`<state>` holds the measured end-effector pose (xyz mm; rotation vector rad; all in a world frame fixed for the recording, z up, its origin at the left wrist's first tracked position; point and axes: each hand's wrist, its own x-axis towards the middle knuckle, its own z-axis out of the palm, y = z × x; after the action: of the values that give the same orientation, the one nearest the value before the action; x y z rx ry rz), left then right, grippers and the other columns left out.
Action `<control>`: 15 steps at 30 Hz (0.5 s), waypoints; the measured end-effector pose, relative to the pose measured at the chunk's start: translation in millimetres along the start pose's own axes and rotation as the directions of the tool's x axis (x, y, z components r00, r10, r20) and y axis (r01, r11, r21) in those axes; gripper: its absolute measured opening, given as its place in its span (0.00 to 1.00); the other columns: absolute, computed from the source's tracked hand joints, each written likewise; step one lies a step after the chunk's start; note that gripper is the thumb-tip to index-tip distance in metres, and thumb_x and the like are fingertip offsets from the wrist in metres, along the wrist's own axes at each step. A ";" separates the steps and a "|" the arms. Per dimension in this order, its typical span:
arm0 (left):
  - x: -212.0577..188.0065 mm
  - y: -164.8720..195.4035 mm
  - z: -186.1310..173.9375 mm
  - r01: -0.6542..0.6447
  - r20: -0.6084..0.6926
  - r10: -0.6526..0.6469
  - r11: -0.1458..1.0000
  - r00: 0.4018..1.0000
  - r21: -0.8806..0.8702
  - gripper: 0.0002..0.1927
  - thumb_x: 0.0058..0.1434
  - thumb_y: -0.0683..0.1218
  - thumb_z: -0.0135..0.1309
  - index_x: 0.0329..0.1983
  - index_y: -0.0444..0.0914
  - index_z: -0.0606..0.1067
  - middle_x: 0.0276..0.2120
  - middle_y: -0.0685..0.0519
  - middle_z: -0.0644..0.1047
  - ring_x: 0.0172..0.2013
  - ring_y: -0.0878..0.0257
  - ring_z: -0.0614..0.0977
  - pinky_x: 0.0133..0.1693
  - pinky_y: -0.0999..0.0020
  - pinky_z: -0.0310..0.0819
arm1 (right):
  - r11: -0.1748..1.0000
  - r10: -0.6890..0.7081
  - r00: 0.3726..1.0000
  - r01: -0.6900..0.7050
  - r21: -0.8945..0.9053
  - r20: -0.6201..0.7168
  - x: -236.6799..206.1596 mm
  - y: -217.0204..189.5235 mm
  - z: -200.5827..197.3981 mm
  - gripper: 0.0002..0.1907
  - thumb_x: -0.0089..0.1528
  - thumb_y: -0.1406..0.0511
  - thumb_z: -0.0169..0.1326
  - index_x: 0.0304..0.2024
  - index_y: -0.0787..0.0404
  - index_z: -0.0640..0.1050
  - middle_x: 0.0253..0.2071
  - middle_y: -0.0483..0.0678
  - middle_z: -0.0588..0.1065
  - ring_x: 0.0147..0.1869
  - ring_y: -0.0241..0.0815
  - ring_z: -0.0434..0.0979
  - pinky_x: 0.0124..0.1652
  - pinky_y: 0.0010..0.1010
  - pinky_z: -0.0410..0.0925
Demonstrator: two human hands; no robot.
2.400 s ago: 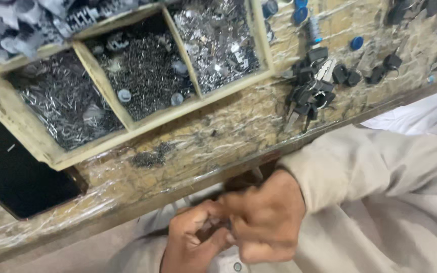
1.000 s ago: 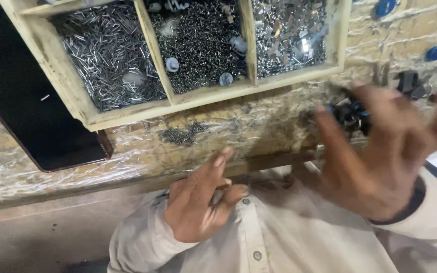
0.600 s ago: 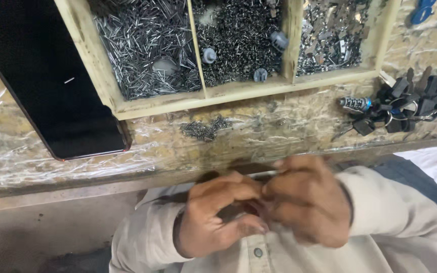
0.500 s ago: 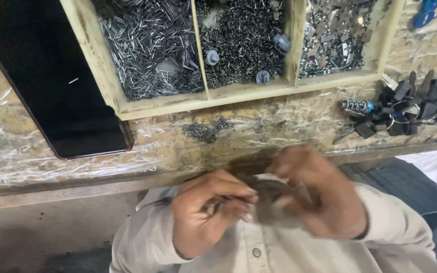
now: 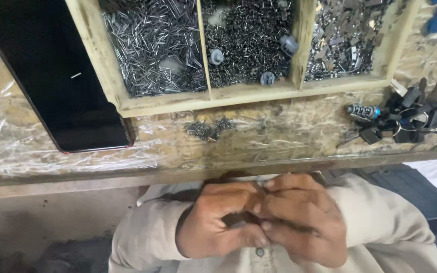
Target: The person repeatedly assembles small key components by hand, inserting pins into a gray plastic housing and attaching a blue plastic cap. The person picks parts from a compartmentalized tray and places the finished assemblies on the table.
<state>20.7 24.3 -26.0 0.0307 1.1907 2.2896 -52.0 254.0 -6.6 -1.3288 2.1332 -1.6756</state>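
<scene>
Both hands are held close together below the front edge of the worktop (image 5: pixel 279 136), over the pale shirt. The left hand (image 5: pixel 218 220) and the right hand (image 5: pixel 304 217) are curled with fingertips meeting around a small dark part (image 5: pixel 238 218), which is mostly hidden; what it is cannot be told. Both hands are seen pinched on it, just below the worktop's front edge and well apart from the wooden tray (image 5: pixel 251 93).

Between the hands and the tray a bare strip of plastic-covered worktop is left, broken only by a small heap of dark bits (image 5: pixel 208 129) just in front of the tray's near rim.

The tray is split by wooden dividers. Thin silver pins (image 5: pixel 153 45) are held in its left compartment, fine dark springs with a few grey caps (image 5: pixel 249 35) in the middle one, and flat metal pieces (image 5: pixel 345 35) in the right one. A black phone (image 5: pixel 51 76) lies left of the tray, touching its rim; a bunch of dark keys (image 5: pixel 410 119) lies right of it.
</scene>
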 end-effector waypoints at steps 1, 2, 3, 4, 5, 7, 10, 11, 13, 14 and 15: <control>-2.2 -1.8 -0.4 0.060 -0.012 -0.063 0.981 0.998 -0.183 0.10 0.70 0.40 0.63 0.45 0.27 0.76 0.41 0.43 0.79 0.37 0.61 0.85 0.36 0.69 0.82 | 0.989 0.119 0.992 -0.123 0.084 0.049 -2.1 -2.5 5.1 0.14 0.52 0.68 0.59 0.40 0.65 0.77 0.42 0.60 0.73 0.47 0.55 0.75 0.48 0.49 0.67; -4.1 -4.3 0.0 0.109 -0.017 -0.124 0.924 0.992 -0.366 0.08 0.72 0.38 0.62 0.43 0.27 0.76 0.40 0.43 0.78 0.36 0.60 0.85 0.34 0.68 0.82 | 0.955 0.232 0.966 -0.249 0.161 0.117 -4.9 -3.4 7.8 0.13 0.51 0.69 0.59 0.39 0.66 0.77 0.42 0.61 0.72 0.47 0.59 0.74 0.49 0.51 0.66; -6.5 -6.3 1.5 0.028 -0.146 -0.086 0.932 0.986 -0.360 0.07 0.70 0.38 0.61 0.42 0.27 0.76 0.39 0.43 0.79 0.34 0.61 0.85 0.32 0.67 0.82 | 0.955 0.289 0.954 -0.293 0.044 0.084 -7.5 -3.4 12.5 0.13 0.52 0.71 0.59 0.40 0.67 0.77 0.41 0.60 0.72 0.46 0.59 0.73 0.49 0.51 0.66; -9.9 -6.6 2.3 -0.041 -0.270 -0.057 0.938 0.961 -0.345 0.07 0.68 0.37 0.61 0.41 0.27 0.76 0.38 0.43 0.79 0.31 0.61 0.84 0.31 0.66 0.82 | 0.937 0.346 0.937 -0.343 -0.068 0.038 -8.7 -2.8 17.9 0.13 0.53 0.72 0.59 0.41 0.68 0.77 0.40 0.59 0.72 0.45 0.58 0.73 0.48 0.50 0.66; -11.3 -7.3 3.0 -0.115 -0.385 -0.016 0.942 0.923 -0.315 0.06 0.65 0.36 0.60 0.41 0.27 0.76 0.36 0.43 0.80 0.29 0.62 0.84 0.29 0.65 0.82 | 0.905 0.387 0.922 -0.383 -0.185 -0.015 -8.6 -1.4 23.2 0.13 0.54 0.74 0.59 0.42 0.69 0.78 0.39 0.58 0.73 0.44 0.58 0.72 0.48 0.49 0.66; -14.2 -4.9 1.7 -0.113 -0.259 0.094 0.992 0.961 -0.058 0.06 0.67 0.34 0.61 0.43 0.28 0.75 0.39 0.44 0.79 0.31 0.62 0.82 0.30 0.68 0.79 | 0.792 0.456 0.879 -0.471 -0.389 -0.137 -3.2 -0.1 35.9 0.14 0.55 0.77 0.59 0.44 0.70 0.79 0.36 0.55 0.73 0.42 0.57 0.72 0.47 0.47 0.66; -11.2 -0.8 -3.1 -0.232 -0.289 0.388 0.861 0.875 0.452 0.08 0.63 0.35 0.64 0.40 0.33 0.75 0.36 0.48 0.79 0.30 0.65 0.82 0.30 0.73 0.78 | 0.650 0.448 0.831 -0.557 -0.517 -0.331 8.4 -4.4 55.8 0.13 0.59 0.79 0.60 0.46 0.69 0.78 0.37 0.53 0.74 0.41 0.52 0.71 0.49 0.45 0.65; -10.0 0.9 -4.7 -0.229 -0.320 0.515 0.744 0.795 0.628 0.10 0.61 0.36 0.66 0.39 0.35 0.75 0.34 0.50 0.80 0.29 0.66 0.83 0.30 0.74 0.78 | 0.632 0.430 0.819 -0.573 -0.521 -0.380 10.8 -7.3 62.0 0.13 0.61 0.80 0.61 0.47 0.68 0.77 0.38 0.52 0.75 0.42 0.50 0.71 0.50 0.45 0.65; -9.8 5.7 -12.3 -0.268 -0.153 0.459 0.723 0.875 0.637 0.11 0.62 0.36 0.66 0.41 0.34 0.74 0.35 0.49 0.79 0.32 0.63 0.82 0.33 0.71 0.76 | 0.550 0.475 0.765 -0.644 -0.532 -0.434 11.5 -14.1 73.6 0.13 0.61 0.78 0.62 0.47 0.66 0.77 0.39 0.51 0.75 0.43 0.51 0.71 0.52 0.45 0.64; -9.0 7.2 -16.4 -0.302 -0.056 0.437 0.703 0.898 0.644 0.12 0.63 0.36 0.67 0.42 0.34 0.73 0.35 0.49 0.79 0.33 0.62 0.82 0.35 0.70 0.76 | 0.512 0.477 0.743 -0.669 -0.540 -0.469 9.9 -15.5 79.1 0.14 0.61 0.77 0.63 0.47 0.65 0.77 0.39 0.51 0.75 0.44 0.51 0.71 0.53 0.46 0.63; -8.7 8.3 -19.0 -0.276 -0.094 0.421 0.731 0.902 0.624 0.11 0.63 0.36 0.66 0.42 0.33 0.73 0.36 0.48 0.79 0.33 0.62 0.83 0.35 0.70 0.77 | 0.494 0.482 0.737 -0.675 -0.547 -0.474 7.8 -15.8 84.3 0.14 0.61 0.77 0.62 0.47 0.65 0.77 0.39 0.51 0.75 0.44 0.51 0.71 0.54 0.46 0.63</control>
<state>19.2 2.1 -29.2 0.2543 2.1668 2.1489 0.2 187.3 -22.3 -0.2760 3.0622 -0.7867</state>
